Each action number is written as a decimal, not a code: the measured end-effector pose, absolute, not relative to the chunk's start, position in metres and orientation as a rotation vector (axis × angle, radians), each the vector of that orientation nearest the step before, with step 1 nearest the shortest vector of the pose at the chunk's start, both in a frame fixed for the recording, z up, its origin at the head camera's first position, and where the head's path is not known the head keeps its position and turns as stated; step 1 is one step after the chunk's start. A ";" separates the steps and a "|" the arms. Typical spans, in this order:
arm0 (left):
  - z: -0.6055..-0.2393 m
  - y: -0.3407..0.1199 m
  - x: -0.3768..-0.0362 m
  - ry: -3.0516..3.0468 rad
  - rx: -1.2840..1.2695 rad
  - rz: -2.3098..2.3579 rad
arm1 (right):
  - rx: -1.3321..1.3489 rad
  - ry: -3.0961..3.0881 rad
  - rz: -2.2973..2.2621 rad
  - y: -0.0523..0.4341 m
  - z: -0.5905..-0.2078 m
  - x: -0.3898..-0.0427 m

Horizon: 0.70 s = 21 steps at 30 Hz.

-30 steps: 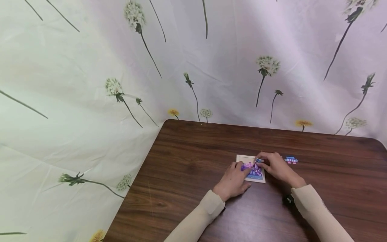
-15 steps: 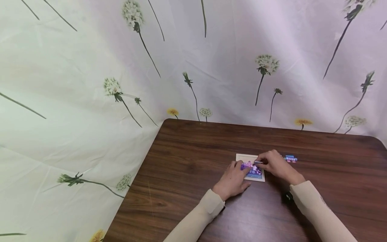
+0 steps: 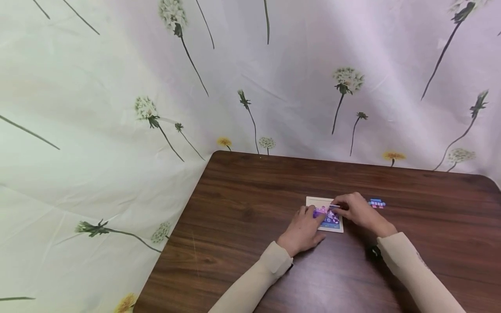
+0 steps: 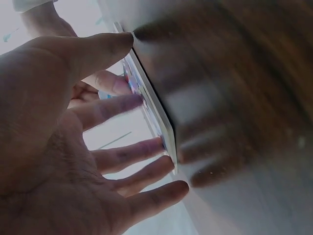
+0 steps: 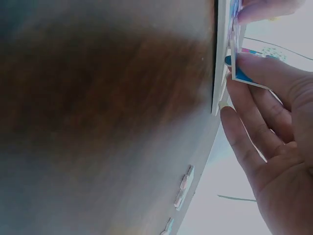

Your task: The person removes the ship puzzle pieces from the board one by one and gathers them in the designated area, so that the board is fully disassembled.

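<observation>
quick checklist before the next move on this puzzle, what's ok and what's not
1. Puzzle tray flat on the table: ok.
2. Left hand steadies the tray, fingers straight on it: ok.
3. Right hand pinches a puzzle piece at the tray: ok.
4. Piece seated flush: not ok, it stands tilted off the tray in the right wrist view.
5. Spare pieces within reach, right of the tray: ok.
6. Piece matches its slot: cannot tell.

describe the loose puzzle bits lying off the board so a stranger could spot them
On the brown table, find the white-framed puzzle board under both hands. Just right of the right hand lies a small cluster of loose pieces, pink and blue, the only thing resting on bare wood away from the board.
</observation>
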<state>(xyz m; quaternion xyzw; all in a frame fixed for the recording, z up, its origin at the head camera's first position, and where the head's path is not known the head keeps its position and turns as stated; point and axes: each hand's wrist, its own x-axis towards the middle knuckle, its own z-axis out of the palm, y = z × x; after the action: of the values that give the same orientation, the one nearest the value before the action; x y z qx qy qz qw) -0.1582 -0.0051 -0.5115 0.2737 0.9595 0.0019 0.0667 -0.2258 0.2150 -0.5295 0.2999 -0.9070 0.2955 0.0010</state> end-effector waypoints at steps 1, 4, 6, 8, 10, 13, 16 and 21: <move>-0.511 -0.004 -0.158 2.896 0.827 0.003 | 0.941 -2.844 0.928 0.216 -0.530 -0.225; -0.510 -0.002 -0.157 2.900 0.824 0.004 | 0.939 -2.830 0.937 0.217 -0.532 -0.225; -0.509 0.000 -0.156 2.908 0.823 0.001 | 0.938 -2.825 0.943 0.218 -0.534 -0.225; -0.508 0.000 -0.155 2.906 0.823 -0.035 | 0.937 -2.820 0.948 0.217 -0.536 -0.224; -0.508 0.001 -0.154 2.902 0.824 -0.070 | 0.931 -2.822 0.952 0.217 -0.537 -0.224; -0.508 0.002 -0.153 2.890 0.827 -0.114 | 0.914 -2.816 0.970 0.218 -0.537 -0.224; -0.507 0.004 -0.153 2.881 0.813 -0.123 | 0.883 -2.803 1.018 0.220 -0.538 -0.224; -0.503 0.007 -0.152 2.867 0.793 -0.145 | 0.830 -2.782 1.115 0.223 -0.541 -0.228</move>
<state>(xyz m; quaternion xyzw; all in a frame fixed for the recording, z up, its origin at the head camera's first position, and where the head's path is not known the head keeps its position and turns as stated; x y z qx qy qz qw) -0.1524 0.0067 -0.5033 0.2654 0.9595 -0.0484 0.0815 -0.2276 0.2229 -0.5413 0.2668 -0.8945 0.3584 0.0160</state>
